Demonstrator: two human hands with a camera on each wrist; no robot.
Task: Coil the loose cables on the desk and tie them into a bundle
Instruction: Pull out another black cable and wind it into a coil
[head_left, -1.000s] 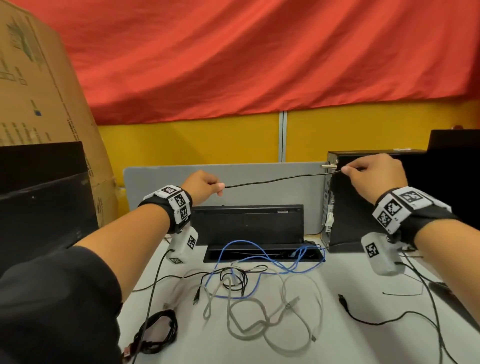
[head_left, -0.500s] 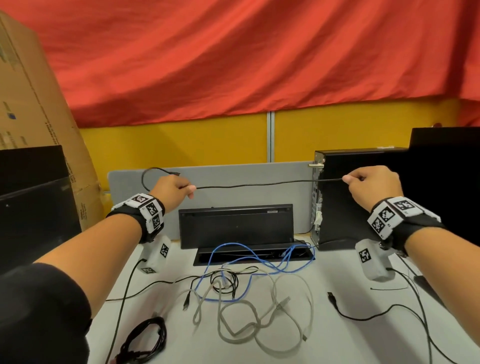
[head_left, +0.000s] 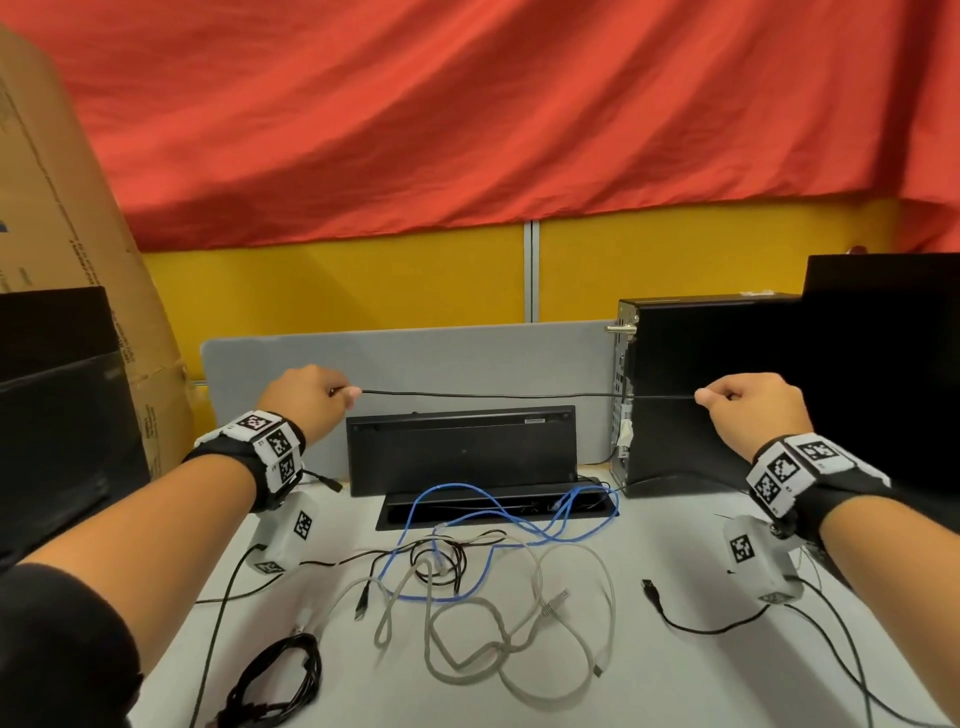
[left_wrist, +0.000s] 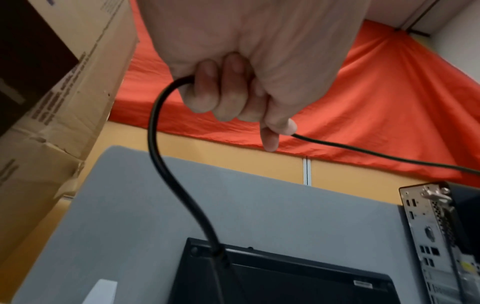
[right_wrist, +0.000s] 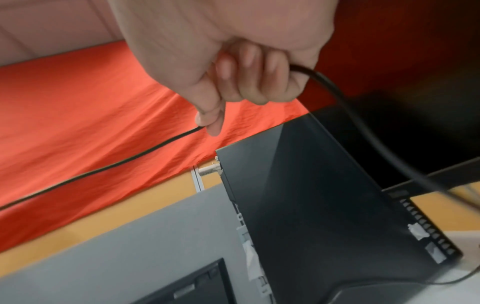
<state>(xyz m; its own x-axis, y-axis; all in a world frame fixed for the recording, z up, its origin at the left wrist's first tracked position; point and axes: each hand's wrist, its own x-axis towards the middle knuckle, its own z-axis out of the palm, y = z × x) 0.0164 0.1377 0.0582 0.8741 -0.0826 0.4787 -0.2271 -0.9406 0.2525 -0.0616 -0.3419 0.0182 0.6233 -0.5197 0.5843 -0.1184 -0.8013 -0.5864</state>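
Note:
A thin black cable (head_left: 519, 396) is stretched taut between my two raised hands above the desk. My left hand (head_left: 311, 397) grips it at the left, fingers curled round it (left_wrist: 228, 96); its end hangs down below the fist (left_wrist: 166, 164). My right hand (head_left: 748, 410) pinches and grips the other part (right_wrist: 249, 82), and the slack runs off to the right (right_wrist: 363, 131). On the desk lie a blue cable (head_left: 488, 525), a grey cable (head_left: 498, 639), a small black loop (head_left: 436, 561), a coiled black bundle (head_left: 275, 686) at the front left and a loose black USB cable (head_left: 691, 621).
A black keyboard (head_left: 462, 447) leans against the grey divider (head_left: 415, 358), with a black cable tray (head_left: 498, 506) below it. A black computer tower (head_left: 701, 389) stands at the right, a cardboard box (head_left: 57, 234) and a dark monitor (head_left: 57, 410) at the left.
My hands have drawn further apart, the left moving left, so a longer stretch of black cable now spans between them. The loop above the left hand is gone.

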